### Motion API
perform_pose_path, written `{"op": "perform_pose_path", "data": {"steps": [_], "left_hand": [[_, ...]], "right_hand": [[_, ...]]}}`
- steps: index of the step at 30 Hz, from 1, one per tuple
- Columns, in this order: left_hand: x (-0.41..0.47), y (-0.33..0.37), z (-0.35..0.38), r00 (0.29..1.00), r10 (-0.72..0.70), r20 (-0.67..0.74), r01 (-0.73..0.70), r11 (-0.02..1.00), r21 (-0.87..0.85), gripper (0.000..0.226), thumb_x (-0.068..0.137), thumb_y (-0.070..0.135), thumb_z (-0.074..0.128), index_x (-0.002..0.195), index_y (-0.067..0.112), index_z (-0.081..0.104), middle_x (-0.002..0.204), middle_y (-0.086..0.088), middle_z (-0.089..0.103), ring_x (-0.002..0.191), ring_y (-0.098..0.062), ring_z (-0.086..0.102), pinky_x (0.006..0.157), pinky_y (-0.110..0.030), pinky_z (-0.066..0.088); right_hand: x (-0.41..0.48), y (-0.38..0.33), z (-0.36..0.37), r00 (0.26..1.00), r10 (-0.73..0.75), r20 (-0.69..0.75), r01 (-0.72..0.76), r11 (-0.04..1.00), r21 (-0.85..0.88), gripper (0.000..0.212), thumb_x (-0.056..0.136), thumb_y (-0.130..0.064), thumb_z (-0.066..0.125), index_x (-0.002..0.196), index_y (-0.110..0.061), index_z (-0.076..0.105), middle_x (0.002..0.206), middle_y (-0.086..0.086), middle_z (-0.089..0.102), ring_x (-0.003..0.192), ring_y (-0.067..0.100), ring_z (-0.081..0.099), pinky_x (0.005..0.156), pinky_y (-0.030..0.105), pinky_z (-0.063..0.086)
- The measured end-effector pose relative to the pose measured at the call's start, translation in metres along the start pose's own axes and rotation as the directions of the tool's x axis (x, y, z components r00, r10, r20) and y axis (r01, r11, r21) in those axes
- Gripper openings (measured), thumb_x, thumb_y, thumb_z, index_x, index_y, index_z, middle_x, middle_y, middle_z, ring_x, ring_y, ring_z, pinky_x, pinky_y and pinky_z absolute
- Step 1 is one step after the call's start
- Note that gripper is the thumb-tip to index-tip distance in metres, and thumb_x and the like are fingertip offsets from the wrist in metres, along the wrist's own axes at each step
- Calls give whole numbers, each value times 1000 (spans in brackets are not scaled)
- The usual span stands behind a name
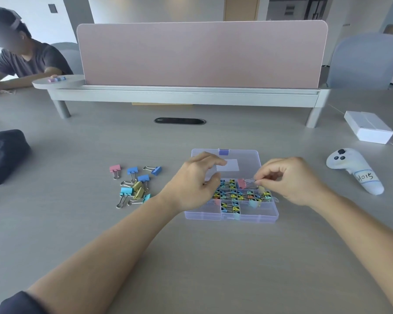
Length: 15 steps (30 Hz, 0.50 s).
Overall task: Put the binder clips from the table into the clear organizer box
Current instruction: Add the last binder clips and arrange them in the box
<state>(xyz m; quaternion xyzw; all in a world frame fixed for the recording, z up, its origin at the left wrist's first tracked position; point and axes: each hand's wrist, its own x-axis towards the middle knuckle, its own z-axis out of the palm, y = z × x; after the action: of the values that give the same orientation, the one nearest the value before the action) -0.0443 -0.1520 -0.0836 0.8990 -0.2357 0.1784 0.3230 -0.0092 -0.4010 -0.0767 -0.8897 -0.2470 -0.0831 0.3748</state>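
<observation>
2 hands are hovering over the clear organizer box (247,217). The right hand (290,182) is pinching the wire handles of a pink binder clip (241,183) above the compartments. The left hand (191,184) is curling over the box's left side, its hold impossible to tell. Loose binder clips (134,186) are lying on the table (191,257), left of the box.

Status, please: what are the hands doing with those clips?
Right hand pinches pink clip above organizer box. Left hand loose over box's left side. Pile of clips waits left. Nothing blocking.

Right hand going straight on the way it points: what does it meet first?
Likely the left hand, since the right hand aims its pinched pink clip leftward across the organizer box. Depth unclear.
</observation>
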Motion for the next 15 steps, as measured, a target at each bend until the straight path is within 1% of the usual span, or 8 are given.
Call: {"op": "perform_pose_path", "data": {"steps": [2, 3, 4, 5, 7, 10, 12, 15], "left_hand": [[0, -2, 3, 996, 68, 63, -71, 996, 53, 35, 91, 19, 50, 123, 11, 61, 124, 0, 59, 115, -17, 53, 99, -26, 40], [0, -1, 5, 991, 95, 90, -102, 992, 77, 38, 90, 22, 47, 122, 10, 62, 125, -1, 60, 116, -20, 53, 100, -35, 40], [0, -1, 6, 987, 113, 113, -123, 988, 90, 40, 90, 25, 44, 121, 10, 63, 125, 0, 61, 117, -22, 52, 99, -40, 40], [0, 0, 7, 984, 121, 134, -135, 986, 98, 40, 90, 26, 42, 120, 11, 64, 125, 1, 61, 118, -23, 51, 99, -43, 40], [1, 1, 10, 976, 122, 179, -144, 983, 113, 41, 91, 30, 40, 120, 14, 64, 126, 4, 61, 119, -22, 47, 100, -46, 37], [4, 5, 14, 961, 108, 254, -149, 978, 147, 50, 89, 42, 30, 122, 23, 62, 128, 12, 58, 119, -22, 40, 100, -43, 33], [5, 7, 18, 949, 132, 287, -189, 965, 181, 49, 90, 43, 28, 121, 27, 62, 127, 16, 58, 116, -22, 41, 100, -42, 32], [8, 10, 22, 932, 158, 326, -240, 944, 228, 46, 93, 42, 30, 123, 27, 61, 124, 18, 59, 113, -22, 41, 99, -42, 33]], "right_hand": [[1, 1, -1, 1000, 12, 14, -11, 1000, -15, 24, 73, -10, 80, 66, -31, 73, 75, -6, 71, 70, 23, 64, 69, 42, 54], [1, 1, -1, 1000, 17, 25, -17, 1000, -21, 22, 73, -10, 80, 66, -29, 74, 75, -6, 71, 69, 22, 64, 68, 42, 53], [1, 1, -1, 999, 18, 38, -17, 999, -33, 20, 73, -10, 80, 67, -28, 74, 75, -5, 71, 68, 20, 63, 67, 41, 53], [1, 1, -1, 999, 18, 50, -15, 999, -51, 20, 73, -10, 80, 67, -28, 74, 75, -5, 70, 66, 18, 62, 67, 40, 53], [0, 1, -2, 998, 24, 65, -19, 997, -78, 22, 74, -10, 80, 67, -30, 73, 75, -5, 70, 64, 14, 60, 65, 36, 52], [0, -1, -4, 997, 27, 78, -18, 994, -112, 23, 76, -11, 78, 68, -32, 72, 75, -7, 69, 64, 11, 58, 64, 31, 51], [-1, -1, -5, 995, 22, 95, -10, 992, -129, 23, 77, -11, 77, 69, -32, 72, 76, -9, 68, 65, 10, 58, 64, 29, 50], [-2, -2, -6, 992, 14, 129, 8, 986, -168, 24, 79, -12, 73, 70, -34, 71, 77, -11, 66, 67, 9, 58, 65, 28, 50]]}}
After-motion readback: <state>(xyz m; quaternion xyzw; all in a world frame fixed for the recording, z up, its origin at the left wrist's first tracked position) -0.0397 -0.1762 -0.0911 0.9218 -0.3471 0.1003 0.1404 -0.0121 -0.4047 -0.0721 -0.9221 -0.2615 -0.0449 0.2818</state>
